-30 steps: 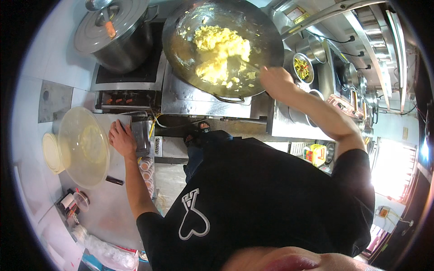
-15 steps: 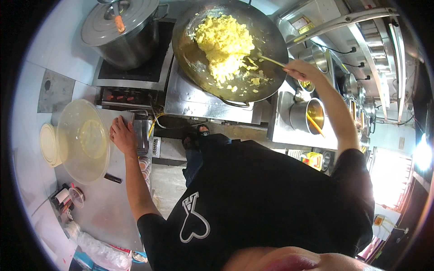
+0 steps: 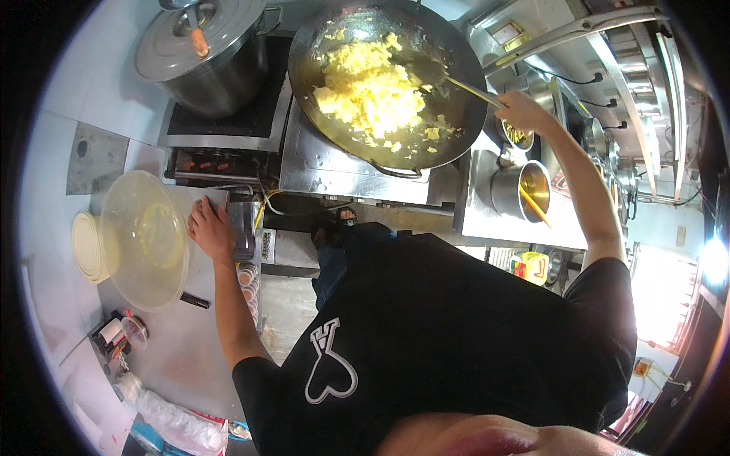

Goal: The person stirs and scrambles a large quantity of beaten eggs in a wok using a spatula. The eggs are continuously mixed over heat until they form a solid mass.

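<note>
My right hand is closed round the handle of a long wok spatula. Its dark head lies inside a large black wok, at the right of a heap of scrambled eggs. Small loose bits of egg stick to the wok's near and right sides. At the left, my left hand rests on the steel counter by its edge, fingers apart and holding nothing. Close beside that hand stands a big translucent plastic bowl with a little yellow liquid in its bottom.
A lidded stockpot stands on a hob at the far left, a ladle on its lid. To the right is a steel pot with an orange-handled tool in it. A cream lid leans behind the plastic bowl.
My right hand has moved slightly right and the spatula's head has come up out of the lower right of the wok. The egg heap has shifted left and spread. My left hand stays put.
</note>
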`<move>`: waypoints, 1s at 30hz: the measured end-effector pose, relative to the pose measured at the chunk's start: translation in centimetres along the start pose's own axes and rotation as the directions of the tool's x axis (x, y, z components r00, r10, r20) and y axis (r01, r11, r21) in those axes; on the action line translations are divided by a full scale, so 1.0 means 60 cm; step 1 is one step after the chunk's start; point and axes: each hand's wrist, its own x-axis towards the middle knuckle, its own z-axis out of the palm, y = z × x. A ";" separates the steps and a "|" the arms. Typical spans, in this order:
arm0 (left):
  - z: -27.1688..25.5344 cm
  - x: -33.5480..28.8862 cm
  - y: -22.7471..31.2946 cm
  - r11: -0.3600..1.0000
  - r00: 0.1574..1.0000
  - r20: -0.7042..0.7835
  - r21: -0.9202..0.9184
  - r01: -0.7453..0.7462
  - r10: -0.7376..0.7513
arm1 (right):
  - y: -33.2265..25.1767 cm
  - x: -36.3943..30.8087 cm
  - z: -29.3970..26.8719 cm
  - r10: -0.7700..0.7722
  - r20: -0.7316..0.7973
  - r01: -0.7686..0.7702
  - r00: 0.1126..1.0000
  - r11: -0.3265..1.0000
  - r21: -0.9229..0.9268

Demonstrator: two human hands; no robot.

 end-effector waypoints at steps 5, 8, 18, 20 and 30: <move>0.000 -0.002 0.003 0.999 0.999 -0.018 -0.025 -0.030 0.029 | 0.112 0.176 -0.009 -0.293 0.147 0.232 0.945 0.914 0.332; -0.013 -0.001 0.008 0.999 1.000 -0.007 -0.038 -0.024 0.023 | -0.001 0.235 -0.026 0.057 0.262 -0.171 0.963 0.882 0.438; -0.006 -0.004 0.006 1.000 1.000 0.006 -0.019 -0.009 0.009 | -0.135 -0.027 0.060 -0.396 0.113 0.379 0.911 0.698 -0.607; 0.003 0.004 0.010 1.000 1.000 0.011 -0.029 -0.013 0.014 | -0.112 -0.086 0.058 -0.404 0.088 0.368 0.911 0.697 -0.615; -0.009 -0.008 -0.002 0.999 1.000 0.021 0.045 0.001 -0.002 | -0.127 -0.176 0.023 -0.258 0.223 0.336 0.940 0.813 -0.476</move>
